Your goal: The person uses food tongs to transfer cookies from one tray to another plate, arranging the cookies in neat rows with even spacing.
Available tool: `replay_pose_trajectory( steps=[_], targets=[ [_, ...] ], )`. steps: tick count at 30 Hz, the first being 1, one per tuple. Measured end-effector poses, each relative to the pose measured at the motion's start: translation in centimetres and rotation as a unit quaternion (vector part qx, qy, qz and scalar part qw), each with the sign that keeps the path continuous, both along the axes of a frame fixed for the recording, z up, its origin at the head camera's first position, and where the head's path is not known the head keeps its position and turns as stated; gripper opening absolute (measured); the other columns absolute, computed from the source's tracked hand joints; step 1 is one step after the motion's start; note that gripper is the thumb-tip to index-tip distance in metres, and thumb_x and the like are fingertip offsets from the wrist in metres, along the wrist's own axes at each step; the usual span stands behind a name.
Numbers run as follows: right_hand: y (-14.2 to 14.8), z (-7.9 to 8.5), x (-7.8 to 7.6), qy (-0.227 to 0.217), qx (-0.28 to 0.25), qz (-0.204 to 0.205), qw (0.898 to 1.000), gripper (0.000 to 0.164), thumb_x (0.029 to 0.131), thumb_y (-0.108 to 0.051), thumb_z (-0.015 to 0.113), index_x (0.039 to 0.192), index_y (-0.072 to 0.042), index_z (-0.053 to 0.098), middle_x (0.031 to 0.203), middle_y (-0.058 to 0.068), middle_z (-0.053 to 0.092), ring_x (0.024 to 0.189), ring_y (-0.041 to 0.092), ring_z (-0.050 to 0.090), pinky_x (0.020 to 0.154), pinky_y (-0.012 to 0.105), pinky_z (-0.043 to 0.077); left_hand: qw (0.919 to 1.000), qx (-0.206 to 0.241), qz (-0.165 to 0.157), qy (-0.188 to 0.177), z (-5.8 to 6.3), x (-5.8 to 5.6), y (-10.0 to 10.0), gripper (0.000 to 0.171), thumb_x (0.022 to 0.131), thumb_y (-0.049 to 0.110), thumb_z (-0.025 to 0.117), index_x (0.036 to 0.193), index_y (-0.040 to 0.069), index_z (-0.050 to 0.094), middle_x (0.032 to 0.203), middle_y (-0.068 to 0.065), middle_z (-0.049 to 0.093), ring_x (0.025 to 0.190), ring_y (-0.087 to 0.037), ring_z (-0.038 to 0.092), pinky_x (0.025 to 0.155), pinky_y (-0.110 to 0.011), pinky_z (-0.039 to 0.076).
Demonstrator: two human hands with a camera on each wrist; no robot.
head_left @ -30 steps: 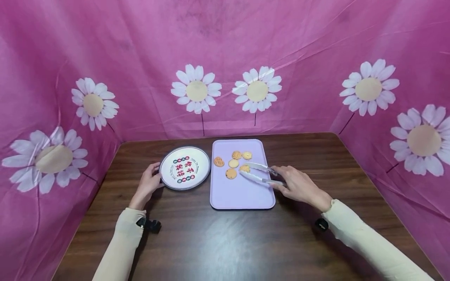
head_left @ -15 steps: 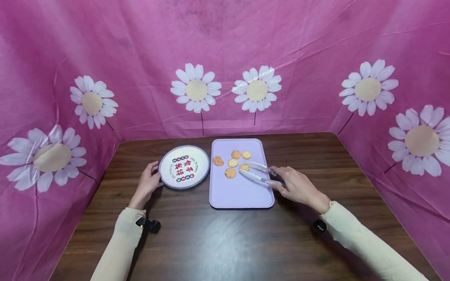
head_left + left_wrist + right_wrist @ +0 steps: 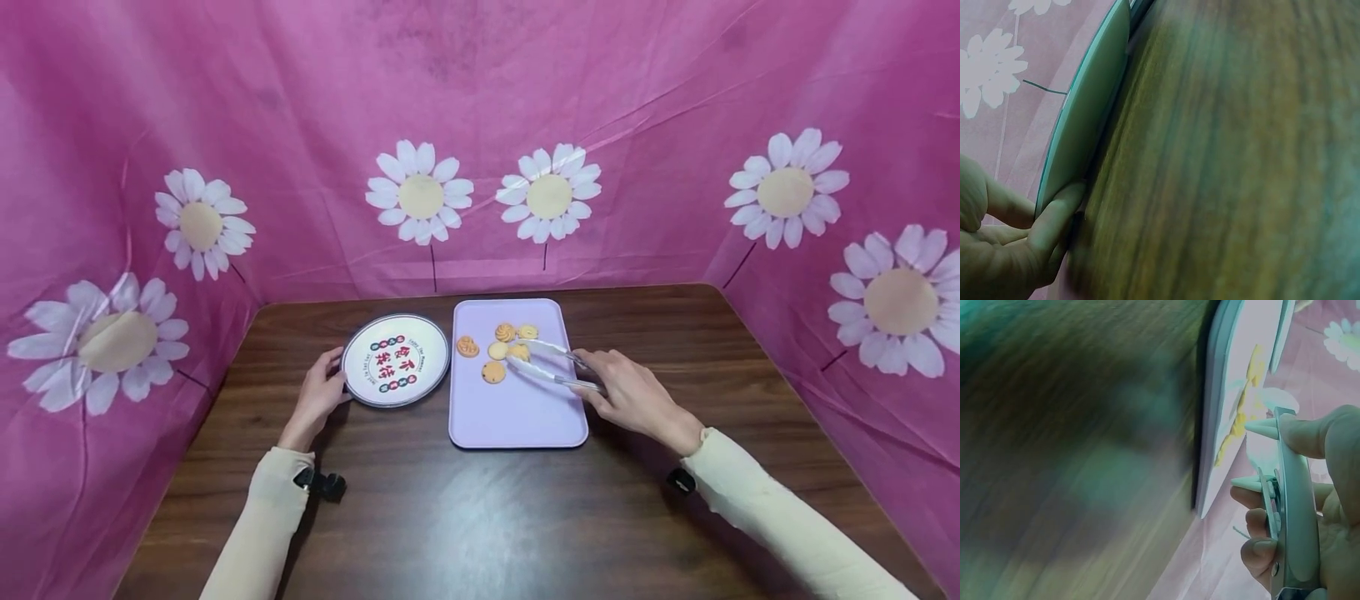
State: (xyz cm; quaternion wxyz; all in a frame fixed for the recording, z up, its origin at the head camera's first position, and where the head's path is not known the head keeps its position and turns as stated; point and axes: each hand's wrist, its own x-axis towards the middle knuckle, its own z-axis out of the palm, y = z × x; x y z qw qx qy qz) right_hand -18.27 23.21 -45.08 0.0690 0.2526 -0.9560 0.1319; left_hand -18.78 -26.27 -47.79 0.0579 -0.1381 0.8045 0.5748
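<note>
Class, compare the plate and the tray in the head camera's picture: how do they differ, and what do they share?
Shape: the plate is round, while the tray is a rectangle with rounded corners.
Colour: the plate is white with red lettering in its middle; the tray is plain lilac.
Contents: the plate carries no food, but the tray holds cookies.
Shared: both are pale and side by side.

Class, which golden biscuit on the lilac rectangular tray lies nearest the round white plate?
The brown-gold patterned biscuit at the left edge of the tray, facing the plate; the other five biscuits lie farther right.
</note>
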Motion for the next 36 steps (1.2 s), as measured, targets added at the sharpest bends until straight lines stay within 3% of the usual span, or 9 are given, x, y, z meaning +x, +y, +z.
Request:
replay_pose_trajectory(
  steps=[11,18,23,25,32,36],
  targets=[
    [-1.8,0.5,-0.7,0.008,-0.014,0.012,1.000,0.059,0.097,-0.044,0.072,0.144,-0.010,0.060,0.107,0.011,0.073,0.089,0.022,0.059,0.068,0.039,0.054,0.9999,0.013,-0.001,0.003,-0.1,0.0,0.0,0.058,0.106,0.000,0.034,0.164,0.001,0.024,0.160,-0.032,0.034,0.136,-0.040,0.048,0.104,-0.046,0.059],
    [-3.5,0.8,-1.7,0.017,-0.017,0.036,0.999,0.058,0.099,-0.046,0.068,0.146,-0.012,0.058,0.113,0.013,0.073,0.092,0.023,0.062,0.068,0.042,0.056,0.9999,0.011,-0.002,0.004,-0.3,-0.1,-0.2,0.058,0.107,0.001,0.034,0.164,0.002,0.024,0.162,-0.031,0.033,0.136,-0.040,0.048,0.104,-0.046,0.059],
    [-5.2,1.1,-2.4,0.011,-0.015,0.060,0.998,0.060,0.100,-0.047,0.067,0.146,-0.011,0.058,0.126,0.016,0.072,0.110,0.029,0.068,0.081,0.051,0.062,0.9999,0.013,-0.004,-0.004,-0.2,0.2,-0.3,0.057,0.109,0.003,0.033,0.165,0.003,0.023,0.162,-0.030,0.032,0.137,-0.039,0.047,0.104,-0.046,0.059],
    [-6.0,1.1,-2.7,0.010,-0.011,0.073,0.997,0.060,0.100,-0.047,0.066,0.147,-0.011,0.058,0.128,0.017,0.071,0.116,0.031,0.068,0.086,0.054,0.063,0.9997,0.021,-0.005,-0.005,-0.2,0.3,-0.4,0.057,0.109,0.003,0.033,0.164,0.002,0.022,0.162,-0.031,0.031,0.136,-0.038,0.047,0.101,-0.043,0.060],
    [-8.3,1.2,-3.8,0.011,-0.001,0.107,0.994,0.059,0.100,-0.044,0.068,0.149,-0.013,0.057,0.125,0.013,0.072,0.113,0.027,0.068,0.083,0.050,0.063,0.9994,0.031,-0.014,0.002,0.0,0.3,-0.3,0.057,0.108,0.000,0.033,0.163,-0.001,0.022,0.161,-0.032,0.034,0.129,-0.036,0.050,0.084,-0.026,0.059],
    [-9.7,1.2,-4.5,0.003,0.004,0.126,0.992,0.059,0.099,-0.042,0.069,0.148,-0.011,0.057,0.131,0.012,0.072,0.116,0.027,0.067,0.088,0.048,0.063,0.9996,0.024,-0.017,0.003,0.2,0.1,-0.2,0.057,0.108,-0.001,0.033,0.163,-0.002,0.022,0.160,-0.033,0.034,0.129,-0.037,0.050,0.082,-0.025,0.059]
  ],
)
